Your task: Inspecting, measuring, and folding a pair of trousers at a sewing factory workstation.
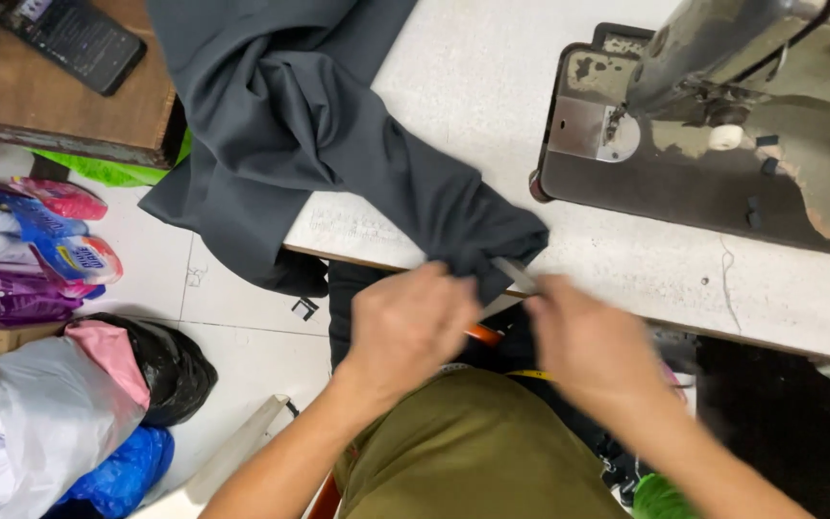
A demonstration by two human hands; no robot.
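A dark grey garment (309,125) lies bunched across the white sewing table (492,86) and hangs over its front edge. My left hand (405,322) grips the end of the cloth at the table's edge. Just to its right, my right hand (588,346) is blurred and holds a small grey metal tool (514,274), possibly snips or a seam ripper, its tip against the cloth's end.
An old sewing machine (722,125) sits at the back right of the table. A phone (74,38) rests on a wooden table at top left. Plastic bags (40,413) and refill pouches (40,250) crowd the tiled floor on the left.
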